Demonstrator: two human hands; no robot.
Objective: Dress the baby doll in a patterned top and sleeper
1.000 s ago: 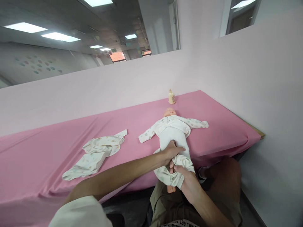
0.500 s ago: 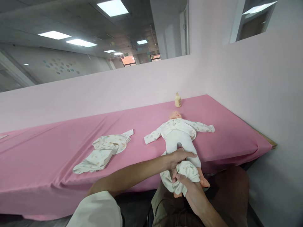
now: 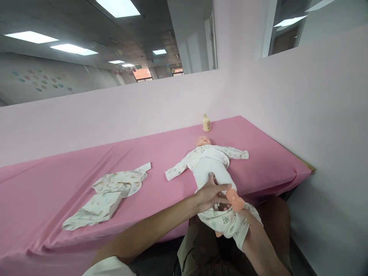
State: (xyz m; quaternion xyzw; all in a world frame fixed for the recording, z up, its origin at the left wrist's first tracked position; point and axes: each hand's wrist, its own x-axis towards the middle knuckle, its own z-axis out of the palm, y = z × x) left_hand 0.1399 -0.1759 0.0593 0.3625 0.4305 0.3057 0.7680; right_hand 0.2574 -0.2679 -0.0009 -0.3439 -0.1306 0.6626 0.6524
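A baby doll (image 3: 212, 165) in a white patterned top and white leggings lies on its back, its legs toward me. Its bare lower leg (image 3: 236, 201) shows below the legging cuff. My left hand (image 3: 208, 195) is at this leg, index finger above it, other fingers lower and partly hidden, thumb stretched apart over the leggings. White patterned baby pants (image 3: 221, 223) are bunched around the doll's lower legs. My right hand (image 3: 253, 228) grips their fabric beside the bare foot; its fingers are mostly hidden by the cloth. Toes of the other foot peek out below the pants.
A pink cloth (image 3: 172, 149) covers the table. To the left lies a white patterned baby garment (image 3: 112, 195). A cream pump bottle (image 3: 206, 123) stands beyond the doll's head, near the wall. My knees are under the table's front edge.
My right hand has moved right and up with the pants, and the doll's bare lower leg now shows. My left hand has turned, thumb raised. The whole view has shifted slightly.
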